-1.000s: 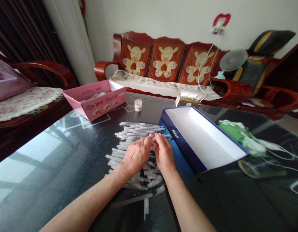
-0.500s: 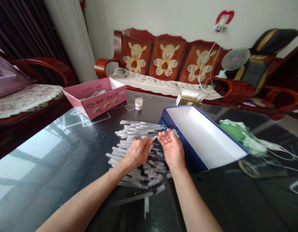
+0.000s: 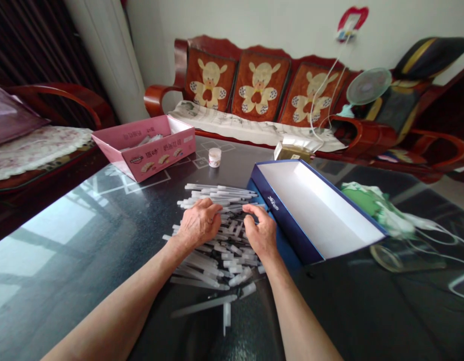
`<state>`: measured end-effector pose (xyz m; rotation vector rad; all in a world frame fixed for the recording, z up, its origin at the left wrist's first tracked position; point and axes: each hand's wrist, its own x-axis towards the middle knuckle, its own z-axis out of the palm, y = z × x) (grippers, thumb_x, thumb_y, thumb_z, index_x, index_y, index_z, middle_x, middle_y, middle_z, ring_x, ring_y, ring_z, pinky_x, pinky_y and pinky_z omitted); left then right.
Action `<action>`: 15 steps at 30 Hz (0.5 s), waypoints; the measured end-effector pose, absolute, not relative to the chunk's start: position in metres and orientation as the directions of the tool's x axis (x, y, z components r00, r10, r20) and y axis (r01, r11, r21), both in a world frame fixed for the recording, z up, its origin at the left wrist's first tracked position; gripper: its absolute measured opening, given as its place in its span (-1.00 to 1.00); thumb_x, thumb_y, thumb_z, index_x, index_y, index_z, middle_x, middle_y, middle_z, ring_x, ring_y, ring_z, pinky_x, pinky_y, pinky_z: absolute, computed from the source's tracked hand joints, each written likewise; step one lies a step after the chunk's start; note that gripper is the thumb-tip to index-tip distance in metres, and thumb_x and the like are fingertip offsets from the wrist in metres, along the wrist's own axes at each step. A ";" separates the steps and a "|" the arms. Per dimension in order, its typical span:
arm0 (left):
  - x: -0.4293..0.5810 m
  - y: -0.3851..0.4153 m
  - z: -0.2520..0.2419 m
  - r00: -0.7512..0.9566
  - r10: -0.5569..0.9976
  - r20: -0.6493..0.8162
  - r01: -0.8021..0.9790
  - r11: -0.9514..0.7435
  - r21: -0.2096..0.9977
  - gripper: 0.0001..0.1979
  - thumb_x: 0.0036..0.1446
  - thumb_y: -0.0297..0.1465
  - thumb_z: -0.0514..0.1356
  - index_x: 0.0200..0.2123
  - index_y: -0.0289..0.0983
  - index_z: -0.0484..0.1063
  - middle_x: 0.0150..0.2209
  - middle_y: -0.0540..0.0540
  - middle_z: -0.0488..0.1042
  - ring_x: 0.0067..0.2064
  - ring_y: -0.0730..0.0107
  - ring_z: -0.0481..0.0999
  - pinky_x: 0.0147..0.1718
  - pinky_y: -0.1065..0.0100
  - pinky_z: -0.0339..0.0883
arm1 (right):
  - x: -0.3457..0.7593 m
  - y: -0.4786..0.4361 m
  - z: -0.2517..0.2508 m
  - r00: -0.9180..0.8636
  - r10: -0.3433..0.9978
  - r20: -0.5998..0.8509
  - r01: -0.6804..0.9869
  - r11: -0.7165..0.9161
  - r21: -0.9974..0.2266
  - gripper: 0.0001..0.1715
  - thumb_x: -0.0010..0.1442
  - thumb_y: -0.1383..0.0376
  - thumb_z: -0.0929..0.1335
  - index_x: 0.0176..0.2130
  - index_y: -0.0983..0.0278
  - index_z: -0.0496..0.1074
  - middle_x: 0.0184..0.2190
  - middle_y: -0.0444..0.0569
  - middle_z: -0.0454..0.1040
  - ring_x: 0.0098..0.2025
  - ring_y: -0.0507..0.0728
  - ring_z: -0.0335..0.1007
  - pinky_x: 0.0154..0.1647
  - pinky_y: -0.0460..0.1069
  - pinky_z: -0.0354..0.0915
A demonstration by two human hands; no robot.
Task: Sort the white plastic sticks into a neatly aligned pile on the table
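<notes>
Whitish translucent pens (image 3: 220, 190) lie in a loose heap on the dark glossy table, with many short pen caps (image 3: 235, 263) on its near right side. My left hand (image 3: 201, 220) is over the left of the heap, knuckles up and fingers curled closed; whatever they may grip is hidden. Just across from it, my right hand (image 3: 261, 231) hovers at the heap's right side, index finger stretched out and thumb apart, with no held thing visible. A single pen (image 3: 204, 307) and a cap (image 3: 227, 315) lie apart near the front.
On the right, an open blue box (image 3: 318, 210) with a white inside borders the heap. A pink box (image 3: 153, 155) with whitish pieces in it stands back left. Near it is a small round tub (image 3: 214, 157). A green-and-white bundle (image 3: 363, 200) and cables lie far right.
My left hand has drawn back leftward, away from the right hand. The right hand has turned from palm-up to palm-down over the heap; the piece seen between the hands is no longer visible.
</notes>
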<state>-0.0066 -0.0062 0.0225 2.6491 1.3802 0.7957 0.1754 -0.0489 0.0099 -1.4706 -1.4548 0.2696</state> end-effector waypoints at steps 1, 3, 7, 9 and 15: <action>-0.006 -0.006 0.022 0.491 0.768 0.411 0.743 -0.616 0.264 -0.77 0.12 -0.41 0.06 -0.20 -0.21 0.49 -0.31 -0.09 0.43 -0.22 0.28 0.43 -0.34 0.37 0.32 | 0.176 -0.048 0.008 0.253 0.841 0.478 0.658 0.212 -0.723 -0.67 0.05 0.42 0.21 -0.24 0.27 0.49 -0.25 0.01 0.55 -0.15 0.16 0.46 -0.03 0.04 0.33; -0.005 -0.007 0.020 0.526 0.750 0.401 0.726 -0.642 0.247 -0.78 0.11 -0.39 0.08 -0.23 -0.21 0.50 -0.32 -0.10 0.43 -0.22 0.27 0.42 -0.33 0.36 0.32 | 0.178 -0.047 0.005 0.228 0.854 0.468 0.717 0.178 -0.674 -0.68 0.06 0.42 0.21 -0.25 0.28 0.50 -0.27 0.03 0.55 -0.16 0.17 0.46 -0.06 0.05 0.33; -0.005 -0.007 0.019 0.549 0.735 0.398 0.714 -0.660 0.234 -0.78 0.14 -0.31 0.10 -0.27 -0.23 0.51 -0.33 -0.11 0.42 -0.22 0.25 0.41 -0.30 0.32 0.33 | 0.175 -0.048 0.002 0.140 0.895 0.423 0.755 0.180 -0.631 -0.70 0.09 0.42 0.23 -0.25 0.26 0.50 -0.27 0.00 0.55 -0.18 0.16 0.46 -0.08 0.03 0.32; -0.005 -0.006 0.018 0.548 0.733 0.404 0.715 -0.661 0.229 -0.78 0.16 -0.31 0.08 -0.29 -0.23 0.51 -0.33 -0.11 0.42 -0.22 0.26 0.41 -0.30 0.32 0.32 | 0.172 -0.049 0.003 0.101 0.903 0.417 0.754 0.204 -0.625 -0.72 0.10 0.43 0.24 -0.27 0.24 0.50 -0.27 -0.02 0.56 -0.17 0.15 0.46 -0.08 0.01 0.32; -0.005 -0.005 0.017 0.523 0.735 0.432 0.713 -0.655 0.250 -0.78 0.17 -0.33 0.07 -0.33 -0.25 0.50 -0.35 -0.10 0.42 -0.25 0.30 0.42 -0.33 0.36 0.31 | 0.170 -0.051 0.004 0.080 0.903 0.423 0.749 0.225 -0.623 -0.74 0.10 0.43 0.25 -0.33 0.23 0.52 -0.30 -0.05 0.56 -0.20 0.14 0.47 -0.11 -0.01 0.31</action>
